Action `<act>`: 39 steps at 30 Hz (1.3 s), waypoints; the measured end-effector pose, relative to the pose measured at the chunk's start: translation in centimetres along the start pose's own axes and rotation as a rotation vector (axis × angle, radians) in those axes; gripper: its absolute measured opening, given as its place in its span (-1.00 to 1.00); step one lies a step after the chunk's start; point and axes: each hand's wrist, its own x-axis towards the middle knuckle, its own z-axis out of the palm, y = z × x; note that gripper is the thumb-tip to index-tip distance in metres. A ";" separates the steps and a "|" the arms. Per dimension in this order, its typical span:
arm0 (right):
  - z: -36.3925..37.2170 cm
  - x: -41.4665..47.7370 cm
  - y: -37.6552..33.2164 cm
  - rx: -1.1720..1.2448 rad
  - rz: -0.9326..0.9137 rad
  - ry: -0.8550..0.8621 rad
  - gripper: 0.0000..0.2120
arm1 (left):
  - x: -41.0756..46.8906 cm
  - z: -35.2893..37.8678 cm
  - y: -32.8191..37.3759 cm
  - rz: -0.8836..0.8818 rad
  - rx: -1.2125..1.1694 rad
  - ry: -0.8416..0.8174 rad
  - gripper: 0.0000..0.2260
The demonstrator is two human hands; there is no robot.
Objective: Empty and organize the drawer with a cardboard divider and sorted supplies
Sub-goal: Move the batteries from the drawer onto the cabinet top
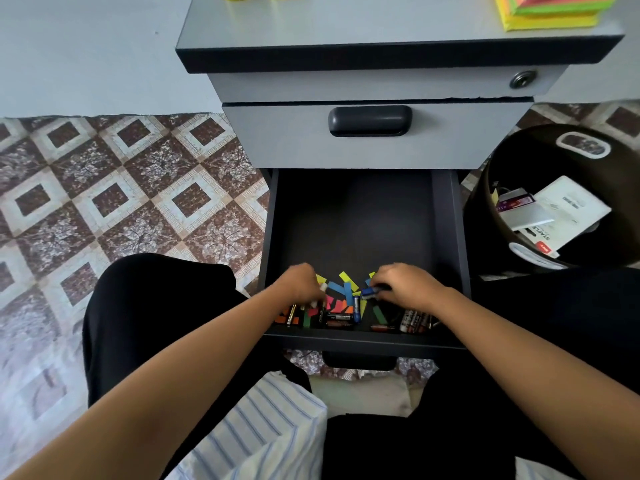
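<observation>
- Our right hand (405, 285) pinches a blue piece (370, 293); our left hand (301, 285) curls over batteries (339, 318), grip unclear.
- Batteries may roll under paper strips (346, 289) in the drawer (363, 341) and get missed.

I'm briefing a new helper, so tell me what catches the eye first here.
The left hand and right hand dig into bright paper strips and batteries heaped at the near end of the open drawer. The right hand seems to pinch a blue piece. A dark bin holding papers stands right of the drawer, and neon notes sit on the cabinet top.
</observation>
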 end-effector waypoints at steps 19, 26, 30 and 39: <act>-1.5 -0.5 -0.6 0.489 0.197 0.253 -0.85 | -0.9 0.8 1.0 0.002 -0.280 0.095 -0.82; -6.7 -1.6 -2.3 0.688 0.216 0.447 -0.89 | -2.9 -5.4 4.4 0.102 -0.676 0.239 -0.92; -11.7 -3.0 -3.5 0.761 0.187 0.631 -0.85 | -5.1 -10.1 7.9 0.263 -0.775 0.281 -0.92; -23.7 -5.9 -4.4 0.723 0.151 1.046 -0.80 | -10.0 -20.2 16.4 0.519 -0.785 0.453 -0.79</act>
